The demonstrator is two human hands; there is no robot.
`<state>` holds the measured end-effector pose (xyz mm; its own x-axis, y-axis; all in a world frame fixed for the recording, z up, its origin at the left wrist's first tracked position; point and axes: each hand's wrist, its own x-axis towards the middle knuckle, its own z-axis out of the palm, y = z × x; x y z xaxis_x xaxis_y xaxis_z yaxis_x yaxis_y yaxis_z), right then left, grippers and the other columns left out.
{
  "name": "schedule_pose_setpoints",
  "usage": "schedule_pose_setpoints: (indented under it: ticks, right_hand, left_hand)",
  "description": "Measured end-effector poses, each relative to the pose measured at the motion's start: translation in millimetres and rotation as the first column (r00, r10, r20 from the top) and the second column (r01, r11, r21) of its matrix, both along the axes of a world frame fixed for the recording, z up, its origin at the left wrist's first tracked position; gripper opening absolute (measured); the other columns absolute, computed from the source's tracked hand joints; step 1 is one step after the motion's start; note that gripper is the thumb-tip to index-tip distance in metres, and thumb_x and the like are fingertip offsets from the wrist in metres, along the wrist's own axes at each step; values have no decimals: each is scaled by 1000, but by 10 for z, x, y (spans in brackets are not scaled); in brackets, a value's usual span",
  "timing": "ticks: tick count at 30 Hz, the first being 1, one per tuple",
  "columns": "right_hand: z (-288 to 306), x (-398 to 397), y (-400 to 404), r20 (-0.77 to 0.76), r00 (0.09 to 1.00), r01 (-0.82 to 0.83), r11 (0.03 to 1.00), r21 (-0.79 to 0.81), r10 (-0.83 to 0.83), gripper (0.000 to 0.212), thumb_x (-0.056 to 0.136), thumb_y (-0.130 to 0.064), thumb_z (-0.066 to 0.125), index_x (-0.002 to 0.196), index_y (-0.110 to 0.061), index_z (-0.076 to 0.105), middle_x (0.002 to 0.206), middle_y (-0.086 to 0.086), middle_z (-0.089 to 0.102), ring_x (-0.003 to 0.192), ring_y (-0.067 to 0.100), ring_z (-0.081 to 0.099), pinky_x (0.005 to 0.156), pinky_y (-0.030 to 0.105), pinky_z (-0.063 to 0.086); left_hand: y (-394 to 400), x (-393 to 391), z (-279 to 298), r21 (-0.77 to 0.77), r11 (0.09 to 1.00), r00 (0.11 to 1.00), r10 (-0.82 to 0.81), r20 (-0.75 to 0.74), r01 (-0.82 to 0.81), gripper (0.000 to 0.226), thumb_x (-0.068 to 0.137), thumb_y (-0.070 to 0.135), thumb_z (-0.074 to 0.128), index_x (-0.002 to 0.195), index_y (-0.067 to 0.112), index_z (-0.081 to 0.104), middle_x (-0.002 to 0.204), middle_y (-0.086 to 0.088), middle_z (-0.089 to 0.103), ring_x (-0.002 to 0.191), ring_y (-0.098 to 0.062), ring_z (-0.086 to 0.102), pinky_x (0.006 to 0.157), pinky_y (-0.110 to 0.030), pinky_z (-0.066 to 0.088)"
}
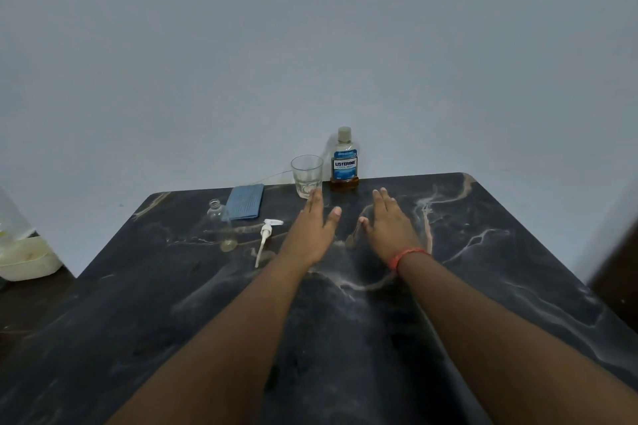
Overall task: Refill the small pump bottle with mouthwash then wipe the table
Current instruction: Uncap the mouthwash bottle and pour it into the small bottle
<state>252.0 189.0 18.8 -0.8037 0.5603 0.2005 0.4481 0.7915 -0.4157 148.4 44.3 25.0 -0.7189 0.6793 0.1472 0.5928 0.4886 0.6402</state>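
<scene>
Head view: dark marble-patterned table (500, 272), pale veins, matte. Left hand (312, 235) and right hand (392, 229) stretched forward palms down, fingers released, holding nothing; orange thread band (407, 256) on right wrist. Small clear uncapped pump bottle (221, 222) stood far left, white pump head (266, 235) lying beside. Folded blue cloth (245, 206), clear tumbler (306, 176), blue-labelled mouthwash bottle (344, 162) along far edge.

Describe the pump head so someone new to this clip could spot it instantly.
Start at the dark marble table and find the left hand. Just left of it, the pump head lies flat, detached, beside the small open clear bottle. It is the only white item, with a nozzle and a long thin dip tube.
</scene>
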Motion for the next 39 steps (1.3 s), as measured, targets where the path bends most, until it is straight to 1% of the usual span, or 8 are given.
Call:
schedule_pose_setpoints:
  ticks: [3, 8, 14, 17, 22, 28, 32, 39]
  right_hand:
    - [-16, -348, 199, -93, 996, -23, 959, -283, -4, 64, 99, -16, 45, 155, -16, 14, 162, 5, 17, 146, 23, 26, 118, 38, 25]
    - [-58, -878, 515, -151, 986, -13, 890, -456, -63, 66, 94, -3, 46, 154, -18, 20, 157, 6, 30, 143, 21, 31, 110, 27, 24]
    - [-67, -1259, 832, -151, 981, 35, 875, -483, -123, 71, 90, 3, 45, 154, -16, 22, 154, 10, 35, 141, 25, 35, 113, 33, 29]
    - [-71, -1379, 909, -192, 975, -3, 858, -513, -111, 66, 87, 5, 43, 148, -18, 36, 143, 12, 50, 132, 27, 46, 108, 35, 37]
    - [-144, -1425, 898, -286, 956, -120, 811, -572, -60, 59, 81, 7, 43, 130, -23, 56, 120, 0, 66, 112, 15, 60, 96, 22, 41]
    - [-145, -1202, 825, -264, 961, -74, 833, -548, -88, 54, 89, 4, 43, 135, -21, 53, 128, 2, 62, 118, 15, 56, 95, 20, 38]
    - [-145, -841, 611, -266, 961, -77, 845, -529, -79, 51, 92, 1, 46, 139, -19, 50, 133, 2, 60, 123, 15, 54, 99, 20, 35]
    - [-138, -39, -36, -269, 963, -126, 856, -502, -16, 52, 92, 1, 45, 138, -23, 52, 129, -2, 63, 118, 8, 55, 93, 12, 35]
  left_hand:
    - [392, -187, -25, 73, 995, 980, 49, 194, -65, 71, 101, 57, 37, 159, 29, 8, 164, -4, 25, 147, -26, 31, 117, -49, 30]
    - [934, -575, -81, 153, 981, 949, 66, 309, -118, 57, 105, 34, 43, 157, 21, 22, 159, -4, 36, 144, -25, 36, 116, -42, 31]
    - [1329, -852, -156, 249, 953, 934, 76, 349, -171, 48, 102, 11, 41, 150, 16, 31, 146, -8, 48, 135, -26, 45, 109, -34, 32]
    - [1433, -900, -178, 288, 937, 927, 82, 366, -196, 55, 99, 5, 41, 152, 16, 28, 145, -7, 50, 132, -24, 47, 109, -31, 33]
    - [1451, -891, -206, 289, 940, 919, 55, 390, -179, 67, 98, 2, 42, 157, 20, 17, 149, -7, 46, 136, -23, 44, 117, -38, 30]
    - [1261, -708, -202, 266, 951, 927, 47, 373, -155, 60, 101, 5, 42, 155, 21, 23, 150, -5, 45, 137, -21, 43, 112, -29, 29]
    - [977, -453, -209, 222, 965, 937, 57, 345, -141, 54, 104, 14, 41, 154, 27, 26, 150, -3, 47, 137, -23, 44, 112, -36, 31]
    - [267, 233, -235, 208, 964, 958, 106, 266, -164, 47, 105, 21, 44, 150, 29, 34, 145, -1, 53, 129, -21, 50, 98, -32, 39]
